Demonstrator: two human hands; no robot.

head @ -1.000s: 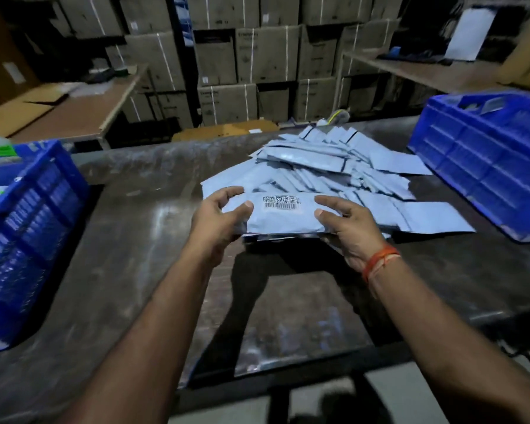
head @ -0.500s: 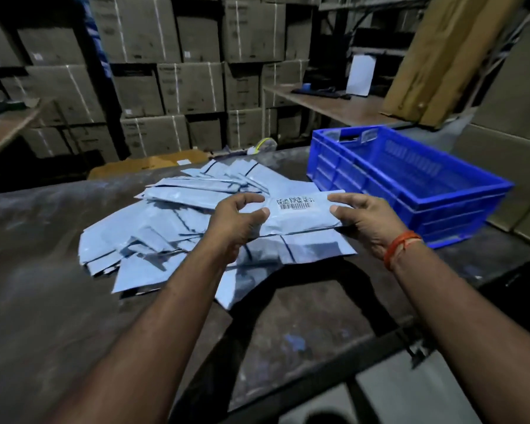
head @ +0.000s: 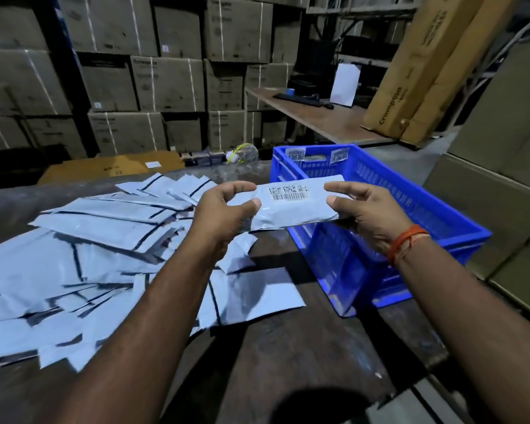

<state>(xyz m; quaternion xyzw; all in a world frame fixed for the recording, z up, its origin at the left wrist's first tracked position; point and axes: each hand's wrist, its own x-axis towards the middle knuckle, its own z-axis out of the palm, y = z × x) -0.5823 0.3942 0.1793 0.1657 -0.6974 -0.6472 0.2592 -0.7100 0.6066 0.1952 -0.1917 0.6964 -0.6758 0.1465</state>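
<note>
Our left hand (head: 224,212) and right hand (head: 367,215) each pinch one short end of the grey packet (head: 291,209). Our thumbs are near and our fingers curl over the far edge, holding it in the air above the left rim of the blue crate (head: 334,270). The dark table (head: 288,347) runs out of view at left. The pile of grey mailers (head: 89,255) is cut off there and partly hidden by our left forearm. Our fingers cover the packet's ends, and its barcode label (head: 288,192) is too small to read.
</note>
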